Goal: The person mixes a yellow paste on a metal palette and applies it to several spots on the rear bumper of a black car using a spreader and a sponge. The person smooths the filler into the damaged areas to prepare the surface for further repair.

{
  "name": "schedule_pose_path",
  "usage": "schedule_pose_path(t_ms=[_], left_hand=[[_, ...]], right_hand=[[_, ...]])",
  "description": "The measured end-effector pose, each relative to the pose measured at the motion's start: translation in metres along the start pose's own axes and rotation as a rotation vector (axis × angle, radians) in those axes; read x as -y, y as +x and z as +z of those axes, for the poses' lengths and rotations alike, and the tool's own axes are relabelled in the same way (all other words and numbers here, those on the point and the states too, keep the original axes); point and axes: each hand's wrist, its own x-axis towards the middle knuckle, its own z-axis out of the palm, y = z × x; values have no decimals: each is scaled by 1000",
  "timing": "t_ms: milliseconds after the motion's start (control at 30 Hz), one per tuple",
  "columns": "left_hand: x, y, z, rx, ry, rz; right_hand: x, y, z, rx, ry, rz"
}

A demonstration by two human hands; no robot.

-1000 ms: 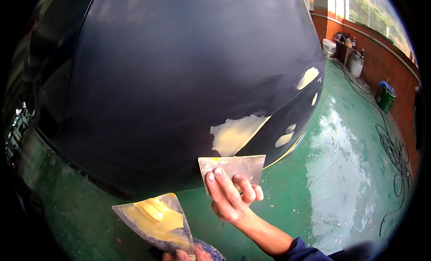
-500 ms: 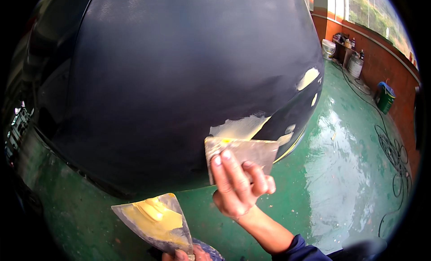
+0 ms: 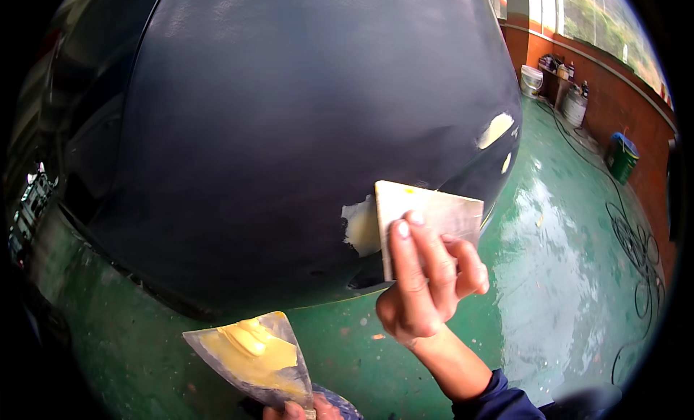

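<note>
A dark car body panel [image 3: 303, 109] fills the upper middle, with a pale filler patch [image 3: 358, 225] low on it and smaller patches [image 3: 496, 131] at its right. My right hand [image 3: 426, 290] grips a flat metal spreader [image 3: 463, 214], fingers pressed on its face, over the large patch, partly covering it; whether the blade touches the panel is unclear. At the bottom, my left hand [image 3: 296, 411], mostly cut off by the frame, holds a scraper [image 3: 224, 355] carrying a thick blob of yellow filler [image 3: 253, 337].
Green glossy floor [image 3: 549, 311] surrounds the panel. Along the orange wall [image 3: 636, 109] at right are a white bucket [image 3: 531, 80], a metal can [image 3: 575, 104], a green bucket [image 3: 623, 163] and assorted containers on a small stand. Black hoses [image 3: 636, 254] lie coiled on the floor.
My right hand and its spreader have moved up and to the right across the large patch, now hiding its upper and right part. My left hand with the loaded scraper has barely moved.
</note>
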Motion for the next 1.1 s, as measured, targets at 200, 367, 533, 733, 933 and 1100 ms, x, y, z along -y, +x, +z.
schedule_pose_path(t_ms=[200, 367, 533, 733, 933, 1100], left_hand=[[0, 4, 2, -14, -2, -28], [1, 3, 1, 9, 18, 0], [-6, 2, 6, -12, 9, -8], [-1, 3, 3, -16, -14, 7], [-1, 4, 4, 6, 11, 4], [-5, 2, 6, 15, 30, 9]], right_hand=[[33, -32, 3, 69, 10, -39], [26, -55, -14, 157, 62, -73], [-5, -14, -17, 52, 24, -20], [9, -7, -2, 52, 1, 13], [28, -59, 11, 45, 47, -11], [28, -52, -41, 185, 311, 221]])
